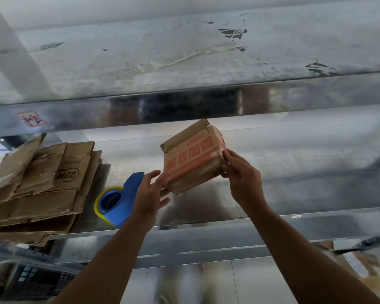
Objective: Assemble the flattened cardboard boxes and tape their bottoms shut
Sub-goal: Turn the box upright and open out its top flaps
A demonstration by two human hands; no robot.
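Right hand (241, 174) pinches the small printed cardboard box (193, 163) by its right end, above the shelf's (294, 163) middle. Left hand (149, 194), fingers spread, steadies its near-left corner. Best square the walls, seemingly skewed, before reaching the tape dispenser (116, 202) near the front edge.

You face a galvanised metal rack: its scuffed upper shelf (184, 51) bears a red sticker (31, 118) on the front lip, the lower shelf (294, 172) reflects glare, and the pale floor (184, 286) shows below.
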